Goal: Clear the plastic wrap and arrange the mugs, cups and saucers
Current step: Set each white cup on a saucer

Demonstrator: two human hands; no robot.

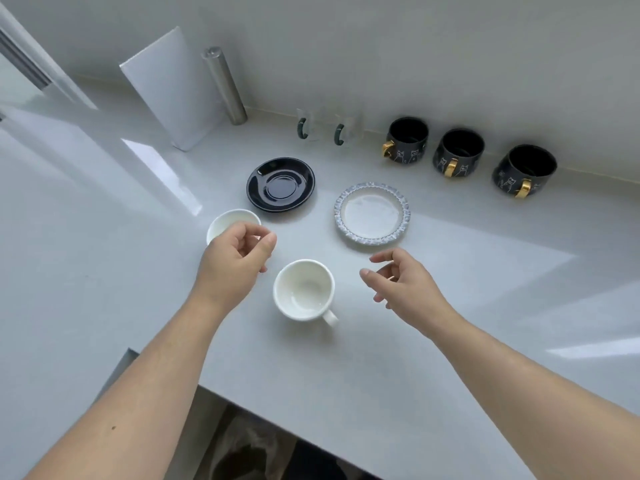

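Observation:
A white cup (304,289) with its handle toward me stands between my hands on the pale counter (450,306). My left hand (235,258) hovers empty, fingers loosely curled, partly covering a second white cup (227,223). My right hand (405,282) is open with fingers apart, just right of the near cup. Behind them lie a black saucer (280,184) and a white saucer with a blue speckled rim (372,213). Three dark mugs with gold handles (407,140) (457,152) (524,169) line the back wall, beside two clear glass mugs with green handles (308,124) (346,131).
A white board (173,88) leans against the wall at the back left, with a steel cylinder (225,84) next to it. The counter's front edge (277,420) runs below my arms, and a dark bin area shows under it.

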